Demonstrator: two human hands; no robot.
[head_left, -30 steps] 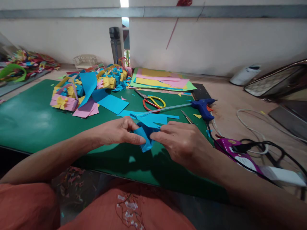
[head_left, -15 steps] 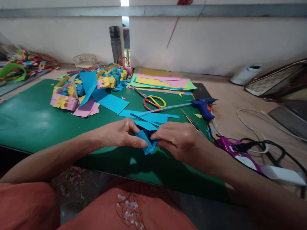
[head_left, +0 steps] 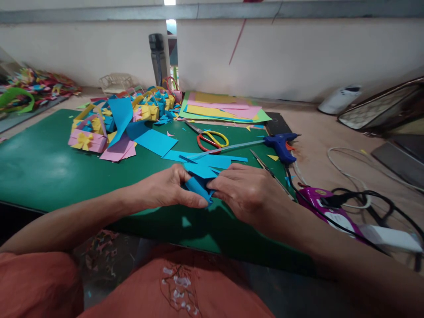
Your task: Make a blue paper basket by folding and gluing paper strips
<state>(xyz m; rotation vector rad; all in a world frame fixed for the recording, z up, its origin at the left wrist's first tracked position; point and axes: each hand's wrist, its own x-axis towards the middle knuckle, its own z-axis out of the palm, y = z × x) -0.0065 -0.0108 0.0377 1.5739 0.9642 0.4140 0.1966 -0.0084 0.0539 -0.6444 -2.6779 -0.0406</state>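
Between my hands, above the near part of the green mat [head_left: 49,163], is a partly folded piece of blue paper [head_left: 198,187]. My left hand [head_left: 175,187] grips its left side, thumb across the front and fingers behind. My right hand [head_left: 241,187] pinches its right side, with fingertips at the fold. The paper's inner creases are partly hidden by my fingers. Just beyond lie blue paper strips [head_left: 218,161] and scissors [head_left: 212,140] with red and yellow handles. A blue glue gun [head_left: 281,145] with a long glue stick rests to the right.
Small paper baskets [head_left: 88,140] are heaped at the back left, beside blue sheets [head_left: 152,139]. Coloured paper sheets [head_left: 225,108] are stacked at the back. Another pair of scissors [head_left: 265,165] lies near my right hand. A purple power strip [head_left: 318,201] and cables sit at the right.
My left thumb has slid to the right along the front of the blue paper. The paper has tilted and its front side is folded further over. My right hand keeps its pinch.
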